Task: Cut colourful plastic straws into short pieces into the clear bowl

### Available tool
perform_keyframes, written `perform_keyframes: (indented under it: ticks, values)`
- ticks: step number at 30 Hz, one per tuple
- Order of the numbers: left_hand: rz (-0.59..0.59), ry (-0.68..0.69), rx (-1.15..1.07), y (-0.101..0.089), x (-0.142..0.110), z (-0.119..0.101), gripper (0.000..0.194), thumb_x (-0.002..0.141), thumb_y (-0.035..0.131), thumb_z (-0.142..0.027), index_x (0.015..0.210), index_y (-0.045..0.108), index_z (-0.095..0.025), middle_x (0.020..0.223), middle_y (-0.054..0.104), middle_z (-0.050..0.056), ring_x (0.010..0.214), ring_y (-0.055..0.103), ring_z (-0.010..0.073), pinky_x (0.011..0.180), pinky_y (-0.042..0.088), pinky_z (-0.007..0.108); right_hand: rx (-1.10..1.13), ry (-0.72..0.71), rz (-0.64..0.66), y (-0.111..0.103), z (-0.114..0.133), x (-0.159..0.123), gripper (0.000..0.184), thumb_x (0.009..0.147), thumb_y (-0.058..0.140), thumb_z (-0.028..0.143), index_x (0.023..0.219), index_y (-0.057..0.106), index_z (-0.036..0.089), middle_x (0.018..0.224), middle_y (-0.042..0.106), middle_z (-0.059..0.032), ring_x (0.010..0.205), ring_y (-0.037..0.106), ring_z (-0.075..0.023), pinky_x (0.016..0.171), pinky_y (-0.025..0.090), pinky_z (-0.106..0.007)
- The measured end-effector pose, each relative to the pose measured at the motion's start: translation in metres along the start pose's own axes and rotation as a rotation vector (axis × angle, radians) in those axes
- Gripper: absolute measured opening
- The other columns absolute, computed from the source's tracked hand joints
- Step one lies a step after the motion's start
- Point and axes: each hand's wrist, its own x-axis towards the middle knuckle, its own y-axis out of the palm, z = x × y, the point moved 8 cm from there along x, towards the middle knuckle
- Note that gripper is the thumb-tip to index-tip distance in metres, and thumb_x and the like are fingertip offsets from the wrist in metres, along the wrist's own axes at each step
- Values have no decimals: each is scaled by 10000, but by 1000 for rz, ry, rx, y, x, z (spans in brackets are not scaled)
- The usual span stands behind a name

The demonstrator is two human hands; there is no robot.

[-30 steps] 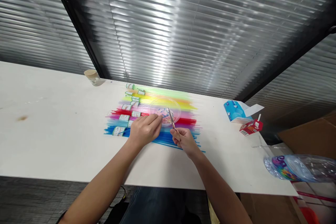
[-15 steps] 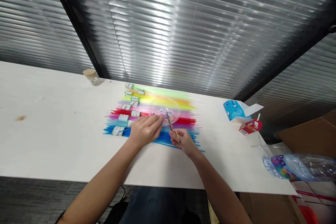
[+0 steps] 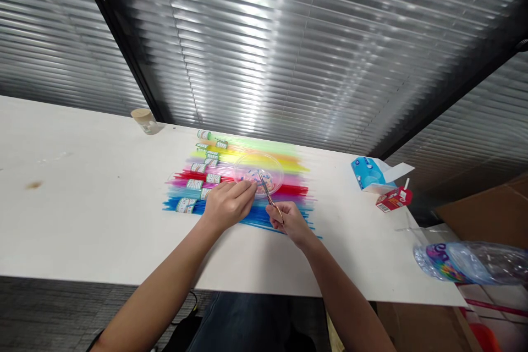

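My right hand [image 3: 286,221] grips a pair of scissors [image 3: 268,197], fingers in the handles, blades pointing away over a clear round bowl [image 3: 281,176]. Small pink, white and blue cut pieces [image 3: 264,179] lie in that bowl. At its near left rim is my left hand [image 3: 231,203], its fingers closed together close to the blades; whatever they pinch is hidden or too small to name. Beneath both hands and the bowl spread bundles of thin coloured plastic straws [image 3: 295,191], running from green at the back to blue at the front, with paper labels [image 3: 186,205] around their left ends.
A lidded cup [image 3: 144,121] stands at the back left of the white table [image 3: 103,220]. To the right are a blue opened box [image 3: 366,173], a small red carton [image 3: 394,199] and a large clear plastic bottle [image 3: 470,262] lying on its side. Blinds rise behind the table.
Almost nothing differs. The scissor handles in my right hand look slightly closer together; my left hand stays in place.
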Motion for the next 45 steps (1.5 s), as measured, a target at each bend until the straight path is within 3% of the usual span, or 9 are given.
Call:
perform_keyframes:
  ticks: [9, 20, 25, 45]
  values:
    - [28, -125, 46, 0, 1, 12, 103, 827, 652, -236, 913, 694, -198, 788, 723, -11, 593, 618, 123, 552, 397, 297, 125, 62, -106, -7, 2, 0, 626, 624, 689, 757, 531, 458, 183, 477, 434, 42, 382, 256, -40, 392, 131, -240]
    - [37, -157, 67, 1, 2, 15, 64, 809, 629, -178, 813, 691, -195, 734, 704, -15, 577, 612, 125, 526, 389, 284, 141, 76, -114, -8, 3, -1, 614, 644, 674, 748, 538, 472, 178, 468, 456, 38, 354, 267, -33, 373, 140, -227]
    - [45, -128, 58, 2, 3, 12, 67, 817, 626, -184, 817, 691, -201, 727, 706, -25, 554, 603, 116, 524, 393, 280, 108, 58, -62, -2, 6, -1, 588, 642, 695, 707, 514, 477, 176, 467, 461, 30, 366, 287, -38, 379, 154, -229]
    - [29, -79, 19, 1, 2, 7, 72, 804, 656, -179, 873, 675, -187, 733, 701, -29, 537, 563, 118, 511, 380, 288, 116, 44, -72, -4, 1, 1, 587, 659, 706, 698, 538, 454, 182, 478, 448, 43, 375, 280, -38, 383, 145, -233]
